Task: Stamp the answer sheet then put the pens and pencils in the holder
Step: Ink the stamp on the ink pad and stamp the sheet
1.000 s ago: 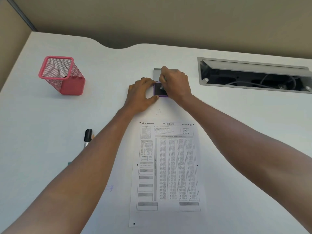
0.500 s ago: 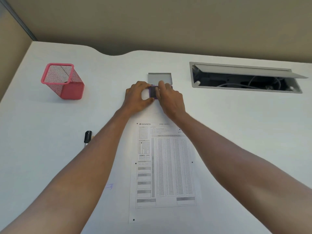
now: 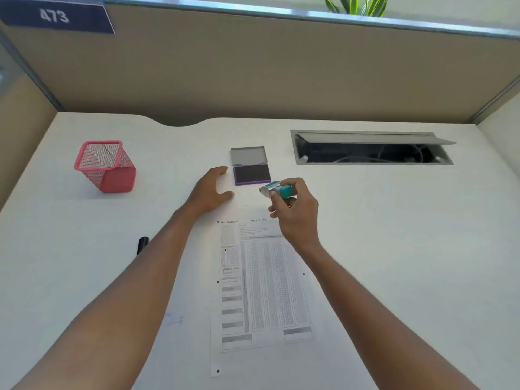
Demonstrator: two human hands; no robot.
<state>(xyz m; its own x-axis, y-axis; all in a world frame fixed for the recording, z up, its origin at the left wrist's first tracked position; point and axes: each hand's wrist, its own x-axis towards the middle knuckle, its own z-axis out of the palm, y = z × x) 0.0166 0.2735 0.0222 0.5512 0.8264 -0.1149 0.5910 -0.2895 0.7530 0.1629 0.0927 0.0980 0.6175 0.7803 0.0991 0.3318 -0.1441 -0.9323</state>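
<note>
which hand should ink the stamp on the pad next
Right. The right hand already holds the stamp just beside the open ink pad; the left hand is empty, resting on the desk.

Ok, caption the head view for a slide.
Right hand holds a teal stamp beside the open ink pad, above the answer sheet.

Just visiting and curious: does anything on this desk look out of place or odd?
Two small things: faint purple ink smudges mark the bare desk left of the answer sheet, and the desk's cable hatch is open, showing wires.
</note>
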